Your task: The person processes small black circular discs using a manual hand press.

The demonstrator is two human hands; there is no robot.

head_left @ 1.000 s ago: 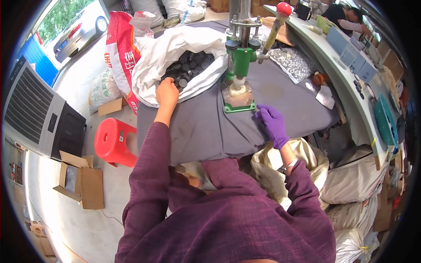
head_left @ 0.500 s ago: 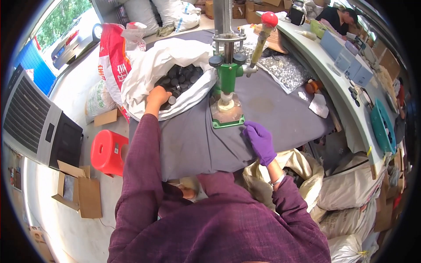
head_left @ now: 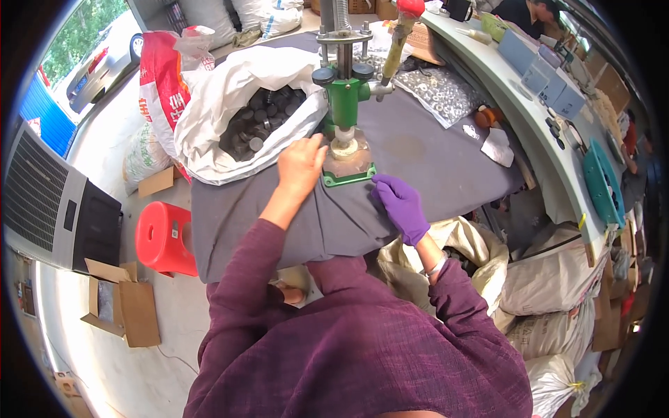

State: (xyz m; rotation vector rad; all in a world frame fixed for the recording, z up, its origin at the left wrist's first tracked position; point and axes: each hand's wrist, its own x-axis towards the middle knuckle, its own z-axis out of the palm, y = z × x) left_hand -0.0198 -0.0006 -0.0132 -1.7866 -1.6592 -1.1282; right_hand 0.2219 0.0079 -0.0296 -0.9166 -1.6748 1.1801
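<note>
Left hand (head_left: 301,164) moved from white sack (head_left: 209,104) of dark discs (head_left: 247,129) to green press (head_left: 346,104) base, fingers curled, contents hidden. Gloved right hand (head_left: 401,204) rested loose on grey cloth (head_left: 432,153) beside base. Loading stage apparently reached.

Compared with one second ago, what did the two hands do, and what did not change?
The left hand left the white sack of dark round pieces and moved right to the base of the green press; whether it holds a piece cannot be seen. The gloved right hand stayed on the grey cloth beside the press base. Sack and press did not move.
</note>
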